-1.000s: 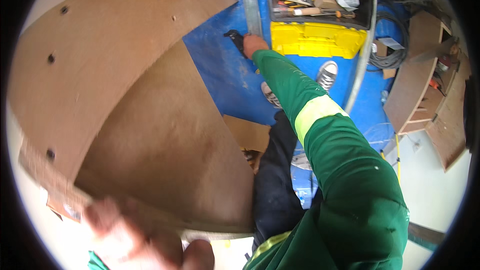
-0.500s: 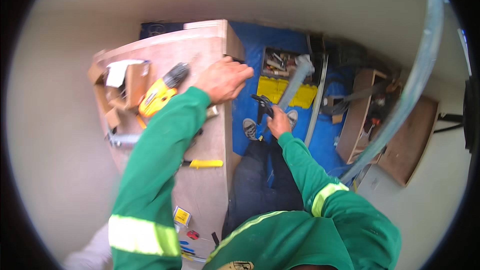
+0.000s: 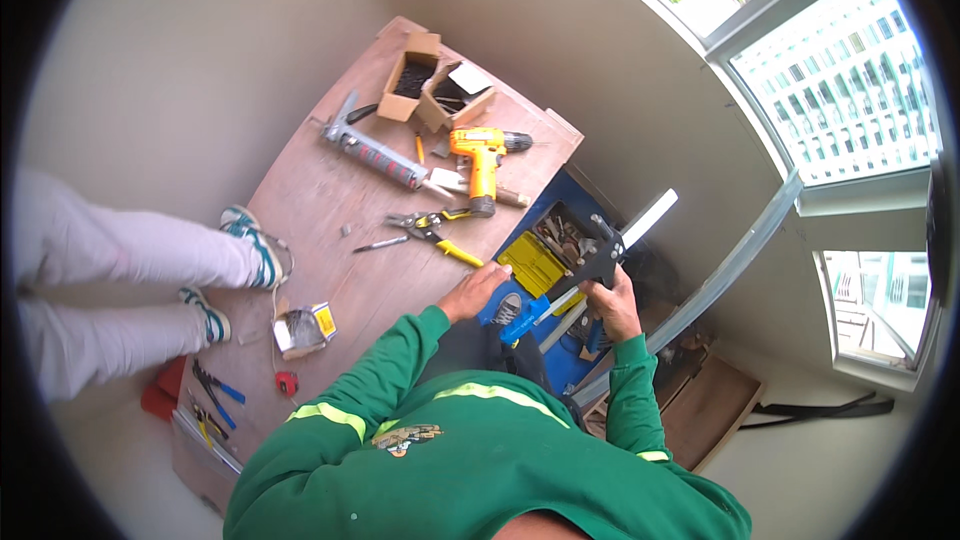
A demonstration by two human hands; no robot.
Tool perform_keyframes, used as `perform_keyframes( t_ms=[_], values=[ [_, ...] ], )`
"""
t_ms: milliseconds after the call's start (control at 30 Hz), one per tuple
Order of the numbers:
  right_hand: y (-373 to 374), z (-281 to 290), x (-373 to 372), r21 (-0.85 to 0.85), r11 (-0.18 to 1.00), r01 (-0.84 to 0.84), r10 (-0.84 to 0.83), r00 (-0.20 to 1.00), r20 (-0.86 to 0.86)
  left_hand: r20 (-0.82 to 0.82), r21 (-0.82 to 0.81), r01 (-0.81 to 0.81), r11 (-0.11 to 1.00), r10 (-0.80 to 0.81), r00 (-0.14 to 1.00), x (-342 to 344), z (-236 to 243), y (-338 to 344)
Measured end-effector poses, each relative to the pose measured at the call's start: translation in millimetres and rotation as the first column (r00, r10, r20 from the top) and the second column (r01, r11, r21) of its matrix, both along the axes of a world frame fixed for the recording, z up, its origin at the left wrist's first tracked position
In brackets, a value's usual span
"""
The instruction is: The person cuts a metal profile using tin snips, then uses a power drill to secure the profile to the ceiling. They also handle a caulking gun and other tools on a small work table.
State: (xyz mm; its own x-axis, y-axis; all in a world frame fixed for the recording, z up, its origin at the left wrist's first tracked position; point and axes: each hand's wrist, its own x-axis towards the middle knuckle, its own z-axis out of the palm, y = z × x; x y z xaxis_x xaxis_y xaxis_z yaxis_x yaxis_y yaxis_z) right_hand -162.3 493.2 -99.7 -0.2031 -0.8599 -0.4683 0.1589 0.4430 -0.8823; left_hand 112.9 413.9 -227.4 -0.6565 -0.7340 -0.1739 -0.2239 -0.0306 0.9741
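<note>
At the near edge of the wooden worktop [image 3: 370, 285], my left hand [image 3: 472, 295] lies with its fingers stretched out, holding nothing. Just beyond its fingertips is the yellow handle of a pair of tin snips [image 3: 437, 238]. My right hand [image 3: 615, 305] is wrapped round a black-and-blue tool [image 3: 600, 258] with a pale metal bar, held tilted over the floor to the right of the worktop. Its exact kind I cannot make out. A yellow cordless drill [image 3: 483, 155] and a caulking gun [image 3: 380, 155] lie farther back on the wood.
Two small cardboard boxes [image 3: 410, 80] stand at the far end. Another person's legs [image 3: 130, 250] are on the left of the worktop. Pliers [image 3: 215, 395] and a red tape measure [image 3: 287, 383] lie near me. A long metal strip [image 3: 735, 260] slants upward towards the windows.
My view has swung, bringing in the windows and the other person's legs. My left hand has drawn back along the worktop edge. The tool in my right hand has come up from the floor.
</note>
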Motion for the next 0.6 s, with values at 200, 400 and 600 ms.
perform_keyframes(
  t_ms=[200, 400, 600],
  values=[
    [-62, 27, 90, -0.138, 0.895, -0.425, 0.445, 0.874, 0.197, -0.359, 0.726, 0.304, 0.617, -0.037, 0.933, 76, 67, 42],
    [-98, 25, 168, -0.514, 0.550, -0.658, 0.737, 0.672, -0.073, -0.147, 0.775, -0.396, 0.492, 0.750, 0.644, 134, 80, 83],
    [-73, 33, 146, -0.384, 0.615, -0.688, 0.656, 0.717, -0.234, -0.023, 0.530, -0.754, 0.387, 0.896, 0.444, 182, 32, 33]
  ],
)
